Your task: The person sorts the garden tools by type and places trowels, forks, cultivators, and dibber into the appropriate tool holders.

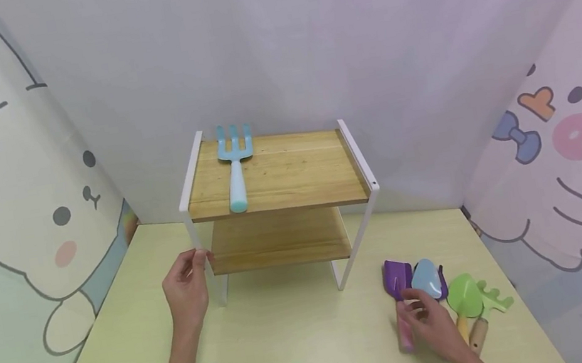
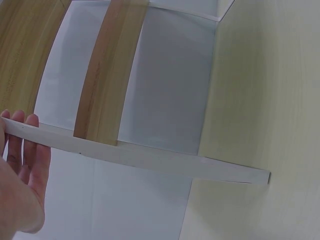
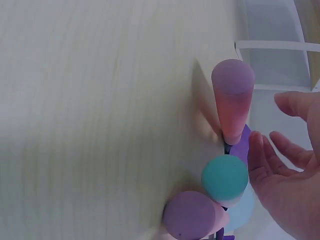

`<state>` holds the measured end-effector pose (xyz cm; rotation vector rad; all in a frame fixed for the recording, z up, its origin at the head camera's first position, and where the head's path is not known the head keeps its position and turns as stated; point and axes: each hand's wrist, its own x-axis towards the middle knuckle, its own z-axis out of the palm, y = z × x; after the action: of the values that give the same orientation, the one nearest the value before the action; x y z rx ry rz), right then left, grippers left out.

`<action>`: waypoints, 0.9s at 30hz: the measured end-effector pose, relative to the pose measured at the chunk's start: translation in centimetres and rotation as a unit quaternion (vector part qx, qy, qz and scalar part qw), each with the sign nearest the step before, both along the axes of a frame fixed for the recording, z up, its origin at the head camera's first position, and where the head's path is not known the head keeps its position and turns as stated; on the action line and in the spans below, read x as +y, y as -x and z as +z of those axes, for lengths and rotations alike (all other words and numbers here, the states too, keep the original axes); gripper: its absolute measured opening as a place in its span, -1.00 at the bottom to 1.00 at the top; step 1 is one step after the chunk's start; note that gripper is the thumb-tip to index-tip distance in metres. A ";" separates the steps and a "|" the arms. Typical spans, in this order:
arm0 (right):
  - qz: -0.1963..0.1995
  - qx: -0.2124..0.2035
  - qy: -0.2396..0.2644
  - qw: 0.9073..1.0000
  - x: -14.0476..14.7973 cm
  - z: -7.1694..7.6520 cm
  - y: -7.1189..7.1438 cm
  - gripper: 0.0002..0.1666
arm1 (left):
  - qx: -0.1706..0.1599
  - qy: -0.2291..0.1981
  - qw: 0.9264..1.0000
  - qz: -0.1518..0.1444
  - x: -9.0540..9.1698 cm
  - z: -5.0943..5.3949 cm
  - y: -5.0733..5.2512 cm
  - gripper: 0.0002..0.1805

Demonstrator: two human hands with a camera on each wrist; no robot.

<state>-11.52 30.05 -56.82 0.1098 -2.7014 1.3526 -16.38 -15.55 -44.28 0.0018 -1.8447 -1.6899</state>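
A two-tier wooden shelf point(image 1: 301, 170) with a white frame stands on the table. My left hand point(image 1: 187, 293) holds its front left leg point(image 2: 150, 156), fingers behind it in the left wrist view. On the top board lies a light blue toy garden fork point(image 1: 237, 184), tines toward the back. My right hand point(image 1: 433, 324) hovers over a purple toy shovel point(image 1: 397, 276), fingers loosely bent with a gap between thumb and fingertips. The shovel's pink handle point(image 3: 233, 110) appears beside the hand, apart from it, in the right wrist view.
Right of the purple shovel lie a light blue shovel point(image 1: 426, 278), a green trowel point(image 1: 464, 295) and a green rake point(image 1: 493, 298). A teal-ended handle point(image 3: 225, 177) and a purple-ended handle point(image 3: 189, 215) sit close together. Cartoon-printed cloth walls point(image 1: 315, 44) surround the table.
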 end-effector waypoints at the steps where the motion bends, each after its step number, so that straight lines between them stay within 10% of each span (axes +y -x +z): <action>1: -0.004 -0.001 -0.006 1.000 0.0 0.0 -0.1 -0.55 | 0.000 0.000 1.000 0.000 0.0 0.0 0.0 -0.84; 27: -0.037 -0.142 -0.064 0.987 -0.1 0.5 0.0 -0.47 | -0.001 -0.004 1.000 -0.005 0.0 -0.1 -0.1 -0.83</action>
<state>-11.57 29.92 -56.27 -0.1835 -2.9912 1.2577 -16.32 -15.53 -44.34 -0.0029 -1.8437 -1.7043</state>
